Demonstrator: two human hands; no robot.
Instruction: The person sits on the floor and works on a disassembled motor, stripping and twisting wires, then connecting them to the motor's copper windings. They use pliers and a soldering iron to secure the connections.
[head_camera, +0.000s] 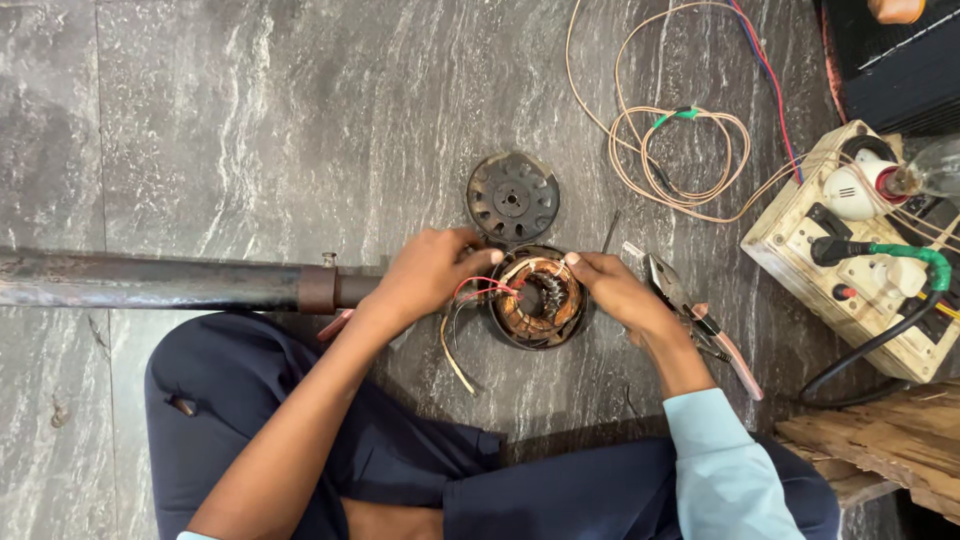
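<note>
A round motor stator (538, 298) with copper windings lies on the grey stone floor between my hands. My left hand (430, 270) grips its left rim, fingers near the red and yellow wires (462, 310) that come out of it. My right hand (612, 285) holds the right rim with the fingertips on its top edge. A dark round vented cover (512, 197) lies just beyond the stator, apart from it.
A rusty metal pipe (150, 283) runs in from the left to my left hand. Pliers (690, 315) with pink handles lie right of my right wrist. A white switchboard (860, 250) with plugs and a bulb sits at right, coiled wire (680, 150) behind. My crossed legs fill the foreground.
</note>
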